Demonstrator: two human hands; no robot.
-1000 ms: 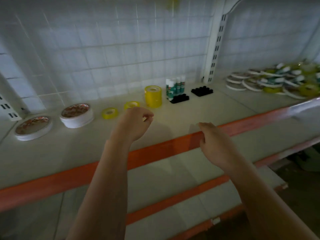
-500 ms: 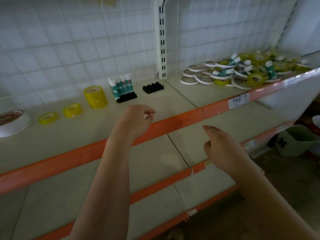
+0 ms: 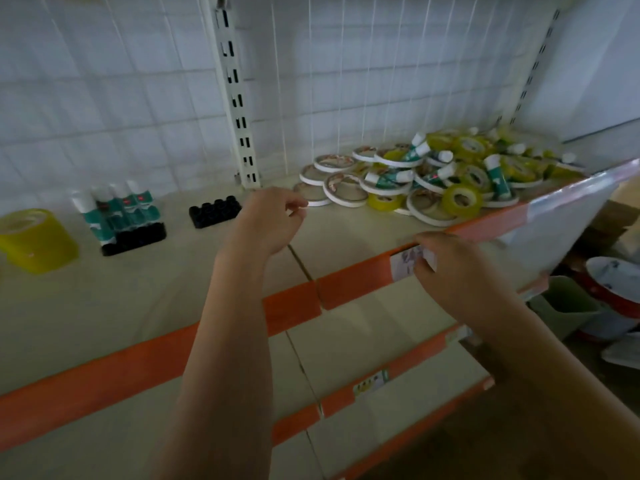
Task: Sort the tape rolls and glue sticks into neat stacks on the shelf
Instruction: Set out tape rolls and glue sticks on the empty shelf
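Your view has swung right since half a second ago, so the jumbled pile of tape rolls and glue sticks [image 3: 446, 174] now sits at 1 o'clock on the shelf [image 3: 346, 233], closer to centre than before. Your left hand [image 3: 268, 220] has moved up over the shelf board and hangs just short of the nearest white tape roll [image 3: 313, 195] at the pile's left edge, its fingers [image 3: 294, 206] loosely curled with nothing between them. Your right hand [image 3: 453, 268] has risen from below to the orange shelf lip [image 3: 356, 282], fingers bent over the price label [image 3: 407, 263] (whether they touch it, you cannot tell). The sorted glue sticks [image 3: 117, 209] stand upright at 10 o'clock in their black holder [image 3: 135, 239], the yellow tape stack [image 3: 34, 239] at 9 o'clock, an empty black holder [image 3: 214, 209] between.
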